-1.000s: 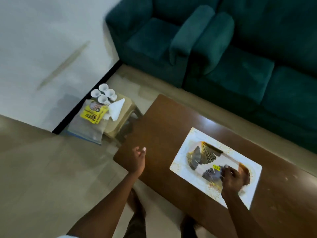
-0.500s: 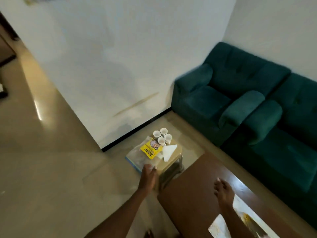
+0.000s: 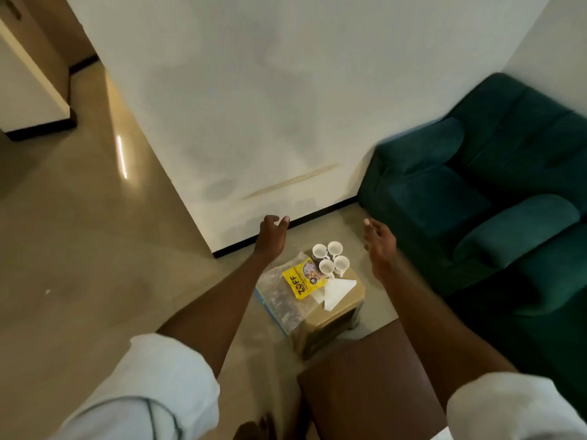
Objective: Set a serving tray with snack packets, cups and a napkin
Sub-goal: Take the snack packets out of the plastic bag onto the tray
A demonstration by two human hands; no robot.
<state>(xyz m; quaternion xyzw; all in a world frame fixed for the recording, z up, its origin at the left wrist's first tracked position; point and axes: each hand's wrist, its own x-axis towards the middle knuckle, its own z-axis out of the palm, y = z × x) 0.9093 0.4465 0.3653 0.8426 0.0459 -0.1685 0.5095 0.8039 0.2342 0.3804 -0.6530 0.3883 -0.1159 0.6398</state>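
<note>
Left hand [image 3: 271, 236] and right hand [image 3: 379, 246] hover spread, empty, at ten and two o'clock of uncollected cups [image 3: 330, 260], snack packet [image 3: 303, 279] and napkin [image 3: 336, 292].

Four white cups [image 3: 326, 267] are clustered upright on a small beige worktop [image 3: 332, 314], with a yellow ZOFF snack packet [image 3: 304, 278] laid flat beside them on an overhanging clear packet [image 3: 281, 303] and a folded white napkin [image 3: 338, 292] placed alongside.

A small tan stool [image 3: 347, 301] stands below and between the left hand [image 3: 271, 238] and the right hand [image 3: 379, 246]. Four white cups [image 3: 326, 267] cluster on its far side, nearer the right hand. A yellow snack packet [image 3: 303, 280] lies on a clear zip bag [image 3: 281, 301] that overhangs the edge by the left forearm, with a folded white napkin [image 3: 337, 291] just beside the packet.
</note>
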